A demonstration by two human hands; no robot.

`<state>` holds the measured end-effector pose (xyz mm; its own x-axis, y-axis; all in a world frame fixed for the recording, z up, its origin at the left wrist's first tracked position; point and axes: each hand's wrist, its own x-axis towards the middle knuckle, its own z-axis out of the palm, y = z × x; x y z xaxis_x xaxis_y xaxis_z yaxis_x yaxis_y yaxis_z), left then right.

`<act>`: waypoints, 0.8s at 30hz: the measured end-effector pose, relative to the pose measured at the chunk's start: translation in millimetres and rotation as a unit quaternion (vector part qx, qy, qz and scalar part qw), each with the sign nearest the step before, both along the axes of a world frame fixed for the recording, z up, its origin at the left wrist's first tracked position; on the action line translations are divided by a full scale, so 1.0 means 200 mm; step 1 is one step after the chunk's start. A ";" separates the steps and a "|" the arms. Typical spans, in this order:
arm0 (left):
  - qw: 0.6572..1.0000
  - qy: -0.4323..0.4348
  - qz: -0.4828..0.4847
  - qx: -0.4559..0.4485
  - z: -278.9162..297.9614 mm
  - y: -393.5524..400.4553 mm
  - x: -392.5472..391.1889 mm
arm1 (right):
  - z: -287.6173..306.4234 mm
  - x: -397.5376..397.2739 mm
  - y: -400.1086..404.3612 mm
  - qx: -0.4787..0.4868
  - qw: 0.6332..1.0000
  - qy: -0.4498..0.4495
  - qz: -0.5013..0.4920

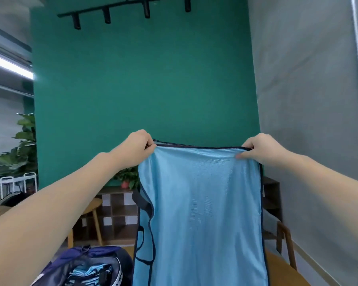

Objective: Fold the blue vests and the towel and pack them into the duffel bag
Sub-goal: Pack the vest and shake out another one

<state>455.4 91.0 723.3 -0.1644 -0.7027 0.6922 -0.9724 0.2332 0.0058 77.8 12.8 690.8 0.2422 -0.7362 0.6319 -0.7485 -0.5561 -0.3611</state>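
One duffel bag [85, 265] sits open at lower left, with blue fabric [91, 271] visible inside; the number of pieces cannot be determined. Left hand [140, 144] pinches one top corner of one blue vest [203, 213]. The vest hangs vertically, dark-trimmed, in front of the green wall [143, 79]. Right hand [258, 149] pinches the opposite top corner. The two hands are held apart.

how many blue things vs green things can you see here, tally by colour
blue: 3 (vest held up by left hand and right hand, duffel bag, folded cloth in the bag)
green: 3 (wall, tall plant, small plant)
total: 6
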 end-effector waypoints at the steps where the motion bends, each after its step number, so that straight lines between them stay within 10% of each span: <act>1: 1.000 -0.017 0.001 0.009 -0.01 0.02 0.01 | 0.01 -0.01 0.00 -0.007 1.000 0.001 -0.004; 24: 1.000 -0.008 -0.011 -0.020 -0.03 0.10 0.10 | 0.01 -0.18 -0.08 0.003 1.000 0.000 -0.027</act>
<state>475.8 110.6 717.1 -0.1907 -0.6714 0.7162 -0.9671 0.2538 -0.0196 42.7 -3.1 692.5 0.2020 -0.7518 0.6277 -0.7767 -0.5134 -0.3650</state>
